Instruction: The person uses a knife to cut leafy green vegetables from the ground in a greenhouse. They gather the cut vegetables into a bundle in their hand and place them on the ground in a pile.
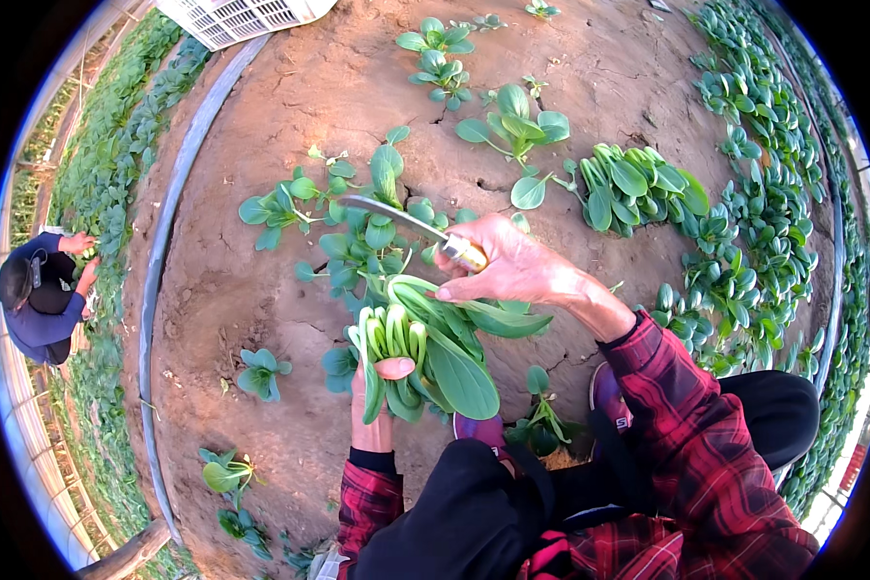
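Note:
In my left hand [373, 415] is a bunch of green leafy vegetables that look like bok choy [397, 332]. Their pale stem ends point up and the thumb lies across them. My right hand [522, 262] grips a knife with a curved blade [399, 213] and a yellowish handle [467, 253]. The blade points to the upper left, above plants growing in the soil [355, 254]. Under the right thumb, a larger bok choy [458, 355] lies against the bunch; whether the right fingers also hold it, I cannot tell.
A pile of bok choy [632, 187] lies on the soil to the right. Dense plant rows [757, 217] grow beyond it. A grey hose [161, 239] runs along the left, near a white plastic crate [243, 20]. Another person [40, 301] crouches at the far left. My shoes [478, 429] are below.

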`<state>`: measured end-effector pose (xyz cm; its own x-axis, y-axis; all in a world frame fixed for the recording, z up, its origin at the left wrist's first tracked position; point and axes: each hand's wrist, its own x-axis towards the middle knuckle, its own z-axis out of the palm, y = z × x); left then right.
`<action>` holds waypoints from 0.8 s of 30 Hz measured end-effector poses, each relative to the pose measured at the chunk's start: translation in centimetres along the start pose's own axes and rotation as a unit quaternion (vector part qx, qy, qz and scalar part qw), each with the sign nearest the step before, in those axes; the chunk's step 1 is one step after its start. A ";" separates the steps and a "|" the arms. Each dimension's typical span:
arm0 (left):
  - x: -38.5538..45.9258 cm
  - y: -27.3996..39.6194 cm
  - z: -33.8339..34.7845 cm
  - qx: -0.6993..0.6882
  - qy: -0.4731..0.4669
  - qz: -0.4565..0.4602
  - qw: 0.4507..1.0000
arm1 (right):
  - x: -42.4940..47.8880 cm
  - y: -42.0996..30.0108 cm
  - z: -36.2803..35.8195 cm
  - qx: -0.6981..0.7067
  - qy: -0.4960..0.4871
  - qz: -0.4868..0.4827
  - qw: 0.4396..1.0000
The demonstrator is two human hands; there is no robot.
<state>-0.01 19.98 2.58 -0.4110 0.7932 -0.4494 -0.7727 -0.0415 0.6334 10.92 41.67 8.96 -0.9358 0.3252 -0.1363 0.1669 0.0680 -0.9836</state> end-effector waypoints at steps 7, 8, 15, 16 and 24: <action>0.4 1.0 1.2 0.125 -0.057 0.012 0.990 | 0.2 1.2 2.0 -0.152 0.054 -0.033 0.986; 0.5 1.0 1.5 0.165 -0.058 0.021 0.984 | 0.2 1.9 2.3 -0.155 0.072 -0.052 0.984; 1.1 3.0 2.5 0.465 -0.132 0.118 0.867 | 0.1 3.1 4.0 -0.132 0.151 -0.090 0.976; 1.1 2.9 2.4 0.426 -0.114 0.103 0.892 | 0.2 3.0 3.9 -0.116 0.148 -0.085 0.978; 0.8 3.2 2.3 0.128 -0.066 0.076 0.987 | 0.6 2.5 0.8 -0.102 0.145 -0.020 0.984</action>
<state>-1.70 21.85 5.66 -0.4321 0.8630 -0.2618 -0.5530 -0.0243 0.8328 10.50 41.33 6.36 -0.8196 0.5722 -0.0297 0.2188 0.2646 -0.9392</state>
